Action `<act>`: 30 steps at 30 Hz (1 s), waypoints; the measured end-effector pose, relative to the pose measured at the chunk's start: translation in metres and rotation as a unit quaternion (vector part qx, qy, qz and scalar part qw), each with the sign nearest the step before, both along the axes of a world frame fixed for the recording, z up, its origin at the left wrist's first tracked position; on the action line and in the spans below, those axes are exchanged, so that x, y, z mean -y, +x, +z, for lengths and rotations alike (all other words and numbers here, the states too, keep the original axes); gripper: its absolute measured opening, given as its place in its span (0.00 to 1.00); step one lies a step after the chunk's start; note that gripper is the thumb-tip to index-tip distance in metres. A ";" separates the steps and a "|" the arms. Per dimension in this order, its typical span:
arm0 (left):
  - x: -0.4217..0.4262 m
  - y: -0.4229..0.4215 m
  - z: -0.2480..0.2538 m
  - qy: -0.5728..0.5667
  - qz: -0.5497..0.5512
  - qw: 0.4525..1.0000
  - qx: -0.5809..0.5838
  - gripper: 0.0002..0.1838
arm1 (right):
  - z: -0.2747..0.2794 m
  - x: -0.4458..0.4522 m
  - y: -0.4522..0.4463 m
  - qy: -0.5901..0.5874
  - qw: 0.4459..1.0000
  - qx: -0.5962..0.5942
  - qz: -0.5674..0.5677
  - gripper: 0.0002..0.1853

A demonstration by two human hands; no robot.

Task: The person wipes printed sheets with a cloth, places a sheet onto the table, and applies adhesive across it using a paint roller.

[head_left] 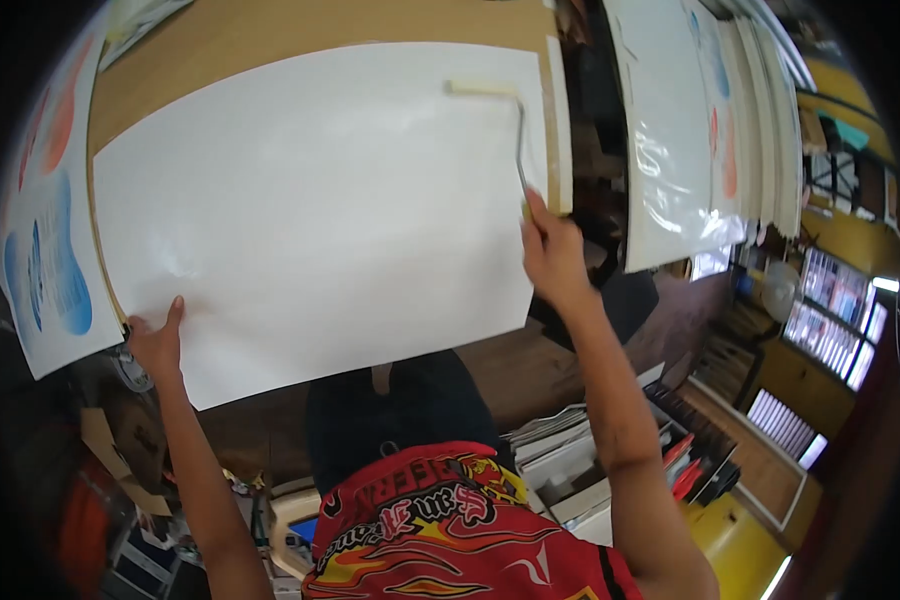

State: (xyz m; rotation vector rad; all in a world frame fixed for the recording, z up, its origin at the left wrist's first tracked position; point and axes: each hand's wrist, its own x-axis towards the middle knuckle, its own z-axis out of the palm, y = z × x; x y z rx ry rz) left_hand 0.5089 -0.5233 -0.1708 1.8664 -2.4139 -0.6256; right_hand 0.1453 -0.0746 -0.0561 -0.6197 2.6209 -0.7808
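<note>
A large white sheet (pixel 320 220) lies over a brown board (pixel 300 70), its near edge reaching past the board toward my body. My right hand (pixel 555 250) is wrapped round the handle of a paint roller (pixel 482 89), whose pale roller head rests over the sheet's far right part. At the sheet's left edge, my left hand (pixel 158 340) grips the sheet near the board's corner, thumb on top and the other fingers partly hidden beneath.
Printed sheets with blue and red shapes (pixel 50 240) hang at the left. A stack of glossy panels (pixel 670 130) stands at the right. Boxes and papers (pixel 570 460) are below right, and a cardboard box (pixel 120 450) is at lower left.
</note>
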 end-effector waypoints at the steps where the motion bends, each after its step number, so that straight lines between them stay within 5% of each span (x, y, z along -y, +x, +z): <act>1: -0.006 0.001 0.001 -0.011 -0.007 1.000 0.020 0.59 | -0.002 0.015 -0.008 -0.029 0.999 -0.026 -0.018 0.21; 5: -0.004 -0.006 0.005 -0.049 -0.020 0.998 0.038 0.59 | 0.004 -0.019 0.073 -0.021 1.000 -0.012 -0.007 0.23; 7: -0.004 -0.007 0.006 -0.050 -0.008 0.997 0.061 0.61 | -0.010 -0.034 0.100 -0.083 0.990 -0.109 0.043 0.22; 12: -0.004 -0.001 -0.002 -0.056 -0.009 0.996 0.072 0.63 | -0.017 0.024 0.024 -0.055 0.998 -0.026 0.012 0.20; 16: -0.004 -0.010 0.006 -0.050 -0.017 0.992 0.113 0.65 | 0.000 0.006 0.076 -0.040 0.998 0.042 -0.005 0.22; 19: -0.005 -0.002 0.003 -0.046 -0.009 0.994 0.099 0.67 | 0.004 -0.015 0.115 -0.071 0.985 -0.136 0.080 0.25; 23: -0.005 -0.007 0.003 -0.043 -0.007 0.996 0.083 0.68 | -0.011 0.040 0.055 -0.023 0.999 0.029 0.031 0.25; 30: -0.006 -0.006 0.006 -0.057 -0.005 0.990 0.125 0.66 | -0.007 -0.034 0.125 -0.008 0.998 0.029 0.054 0.29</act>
